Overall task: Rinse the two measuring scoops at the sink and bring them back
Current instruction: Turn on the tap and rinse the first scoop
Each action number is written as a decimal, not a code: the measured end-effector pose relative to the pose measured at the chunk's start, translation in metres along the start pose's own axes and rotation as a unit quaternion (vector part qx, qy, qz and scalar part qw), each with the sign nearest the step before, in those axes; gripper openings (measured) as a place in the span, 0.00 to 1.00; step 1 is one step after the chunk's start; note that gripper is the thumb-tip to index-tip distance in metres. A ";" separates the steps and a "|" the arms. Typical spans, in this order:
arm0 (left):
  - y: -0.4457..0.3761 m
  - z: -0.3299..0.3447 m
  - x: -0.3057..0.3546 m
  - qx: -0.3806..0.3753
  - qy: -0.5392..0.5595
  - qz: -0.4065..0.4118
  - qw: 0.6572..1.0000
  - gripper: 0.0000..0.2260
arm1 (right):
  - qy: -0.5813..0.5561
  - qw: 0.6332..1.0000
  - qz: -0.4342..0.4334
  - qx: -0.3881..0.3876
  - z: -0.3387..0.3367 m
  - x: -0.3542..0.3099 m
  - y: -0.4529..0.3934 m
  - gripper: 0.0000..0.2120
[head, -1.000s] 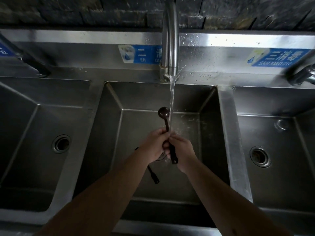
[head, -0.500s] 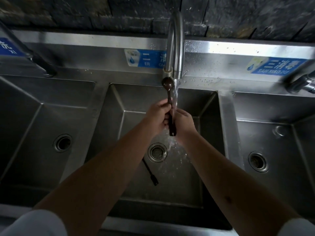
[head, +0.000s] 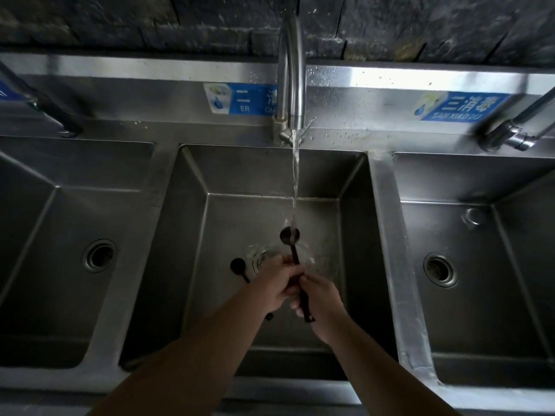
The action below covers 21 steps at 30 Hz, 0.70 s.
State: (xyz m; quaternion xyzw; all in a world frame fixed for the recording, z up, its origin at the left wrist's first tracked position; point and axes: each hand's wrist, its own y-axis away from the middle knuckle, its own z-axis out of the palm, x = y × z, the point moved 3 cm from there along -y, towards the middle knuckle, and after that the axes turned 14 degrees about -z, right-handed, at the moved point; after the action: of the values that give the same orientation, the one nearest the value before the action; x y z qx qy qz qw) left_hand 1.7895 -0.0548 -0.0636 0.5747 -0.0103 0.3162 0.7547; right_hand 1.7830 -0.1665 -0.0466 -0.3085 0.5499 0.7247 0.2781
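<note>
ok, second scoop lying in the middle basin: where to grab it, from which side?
Likely the handle, from above: the second scoop lies flat on the middle basin floor, bowl beside the drain, handle running toward the person under the left hand.

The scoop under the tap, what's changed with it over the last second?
Both hands, left hand and right hand, lifted the held scoop close to the faucet spout, then lowered it again; its bowl now sits low in the stream. Unchanged: both hands' grip on the handle, water running, second scoop lying by the drain in the middle basin.
</note>
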 end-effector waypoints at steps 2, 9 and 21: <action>0.005 0.000 -0.008 0.000 -0.004 -0.010 1.000 0.02 | -0.020 1.000 0.022 0.002 -0.003 0.007 0.008 0.14; 0.014 -0.009 -0.027 -0.008 0.013 -0.040 0.999 0.04 | -0.048 0.994 0.073 0.072 -0.005 0.022 0.025 0.13; 0.020 -0.006 -0.038 -0.071 -0.059 -0.066 0.993 0.08 | 0.342 0.916 -0.076 0.193 0.005 0.020 0.055 0.06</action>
State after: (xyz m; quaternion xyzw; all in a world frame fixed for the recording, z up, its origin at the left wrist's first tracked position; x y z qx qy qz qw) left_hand 1.7470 -0.0645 -0.0633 0.5365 -0.0393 0.2295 0.8112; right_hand 1.7283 -0.1736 -0.0259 -0.5188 0.7157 0.4310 0.1813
